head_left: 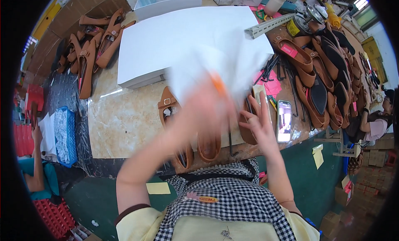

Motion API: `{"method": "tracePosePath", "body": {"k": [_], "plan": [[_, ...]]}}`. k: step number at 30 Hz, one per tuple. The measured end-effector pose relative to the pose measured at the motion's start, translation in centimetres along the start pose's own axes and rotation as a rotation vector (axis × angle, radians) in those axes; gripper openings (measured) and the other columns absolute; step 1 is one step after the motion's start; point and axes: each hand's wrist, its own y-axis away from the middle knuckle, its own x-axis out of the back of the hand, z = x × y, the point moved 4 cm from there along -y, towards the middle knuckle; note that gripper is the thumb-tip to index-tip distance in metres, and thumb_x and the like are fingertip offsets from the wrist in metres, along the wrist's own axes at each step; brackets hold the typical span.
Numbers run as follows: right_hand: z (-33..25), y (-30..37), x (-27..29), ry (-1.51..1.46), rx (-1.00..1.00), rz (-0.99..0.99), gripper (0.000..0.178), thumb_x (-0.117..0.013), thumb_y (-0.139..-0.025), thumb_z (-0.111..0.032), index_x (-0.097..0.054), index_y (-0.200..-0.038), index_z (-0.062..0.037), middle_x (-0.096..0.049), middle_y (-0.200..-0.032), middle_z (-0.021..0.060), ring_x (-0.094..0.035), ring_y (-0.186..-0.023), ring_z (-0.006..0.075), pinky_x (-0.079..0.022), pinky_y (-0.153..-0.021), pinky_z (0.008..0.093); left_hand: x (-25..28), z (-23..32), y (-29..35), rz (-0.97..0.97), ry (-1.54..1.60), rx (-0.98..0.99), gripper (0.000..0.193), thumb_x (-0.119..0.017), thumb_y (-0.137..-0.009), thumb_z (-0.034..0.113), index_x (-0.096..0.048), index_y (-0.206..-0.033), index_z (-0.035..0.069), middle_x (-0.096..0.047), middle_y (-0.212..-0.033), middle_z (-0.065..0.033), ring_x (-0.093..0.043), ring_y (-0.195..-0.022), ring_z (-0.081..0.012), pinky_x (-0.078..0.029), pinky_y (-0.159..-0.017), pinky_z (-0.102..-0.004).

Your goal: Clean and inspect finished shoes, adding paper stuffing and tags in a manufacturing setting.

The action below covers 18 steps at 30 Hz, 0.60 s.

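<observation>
A white sheet of paper (224, 58), smeared by motion, fans out from my left hand (205, 108), which is blurred over the table's middle and appears closed on it. An orange patch (217, 82) shows beside those fingers; I cannot make out what it is. My right hand (262, 126) has its fingers spread, close to a brown flat shoe (246, 131); whether it touches the shoe is unclear. Under and beside my left hand stand more brown flats, one with a buckle strap (167, 101) and another near the table edge (209, 148).
A stack of white paper (183, 33) lies at the back. Brown shoes are piled left (87, 58) and right (318, 74). A phone (284, 121), hex keys (272, 70) and a metal angle bar (270, 25) lie right. A blue basket (65, 137) stands left; people work at both sides.
</observation>
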Motion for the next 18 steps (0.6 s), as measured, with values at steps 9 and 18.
{"method": "tracePosePath", "body": {"k": [9,18], "plan": [[-0.7,-0.1,-4.3,-0.152,-0.430,-0.396,0.050,-0.064,-0.092,-0.017,-0.047,-0.137,-0.0033,-0.054,-0.132,0.0093,-0.055,-0.118,0.0187,-0.044,-0.100,0.0324,-3.5,1.8,9.1,0.483,0.444,-0.037,0.014,-0.068,-0.080,0.015,-0.067,-0.083,0.002,-0.068,-0.103,-0.0161,-0.066,-0.087,-0.0288,-0.053,-0.079,-0.0336],[-3.0,-0.4,-7.3,0.420,0.163,-0.220,0.067,-0.071,-0.076,0.000,-0.048,-0.138,-0.0041,-0.054,-0.134,0.0214,-0.057,-0.122,0.0310,-0.048,-0.099,0.0389,-6.3,-1.3,9.7,0.386,1.349,0.928,0.042,-0.049,-0.098,0.022,-0.050,-0.137,0.006,-0.061,-0.120,-0.0098,-0.059,-0.103,-0.0192,-0.045,-0.095,-0.0318]]}}
